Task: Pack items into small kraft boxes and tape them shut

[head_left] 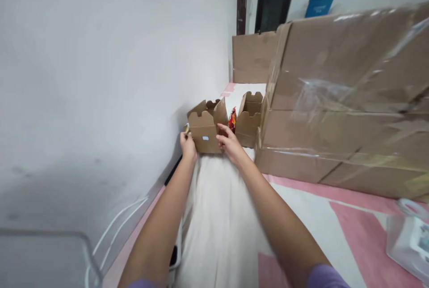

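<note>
A small brown cardboard box (pixel 205 130) with its top flaps open stands by the white wall, a pale label on its front. My left hand (pixel 188 145) grips its left side with fingers closed round the edge. My right hand (pixel 229 142) holds its right side, fingers curled on the box's corner. A second small open cardboard box (pixel 250 118) stands just behind to the right. Between the two boxes shows a red and yellow packet (pixel 232 119).
A big cardboard carton wrapped in clear film (pixel 345 100) fills the right. Another cardboard sheet (pixel 252 57) leans at the back. A pink and white surface (pixel 335 216) lies below, white cloth (pixel 217 216) under my arms. A clear plastic container (pixel 407 239) sits at the right edge, white cables (pixel 114 230) along the wall.
</note>
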Action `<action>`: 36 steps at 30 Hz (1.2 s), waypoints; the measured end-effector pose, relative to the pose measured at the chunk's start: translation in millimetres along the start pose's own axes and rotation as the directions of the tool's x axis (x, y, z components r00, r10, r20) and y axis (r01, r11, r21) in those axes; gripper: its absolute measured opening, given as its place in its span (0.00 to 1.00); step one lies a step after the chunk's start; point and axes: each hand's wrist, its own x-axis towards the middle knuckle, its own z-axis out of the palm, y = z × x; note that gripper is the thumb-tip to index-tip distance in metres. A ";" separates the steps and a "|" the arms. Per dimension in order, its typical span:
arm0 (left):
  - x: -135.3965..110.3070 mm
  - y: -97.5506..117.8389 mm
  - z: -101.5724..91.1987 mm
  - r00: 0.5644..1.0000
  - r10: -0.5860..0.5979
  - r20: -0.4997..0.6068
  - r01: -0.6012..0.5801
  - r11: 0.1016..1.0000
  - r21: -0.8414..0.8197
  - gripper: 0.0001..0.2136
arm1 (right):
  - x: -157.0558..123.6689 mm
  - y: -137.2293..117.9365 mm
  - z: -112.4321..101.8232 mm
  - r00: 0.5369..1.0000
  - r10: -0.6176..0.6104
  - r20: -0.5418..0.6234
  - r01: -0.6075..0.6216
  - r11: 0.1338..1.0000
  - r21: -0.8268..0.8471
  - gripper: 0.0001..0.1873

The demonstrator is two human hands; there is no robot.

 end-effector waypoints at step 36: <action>-289.6 40.0 -58.7 0.931 -0.253 0.265 0.341 0.863 -0.374 0.07 | -450.1 -140.6 -208.4 0.742 -0.495 -0.451 -0.259 0.410 -0.875 0.14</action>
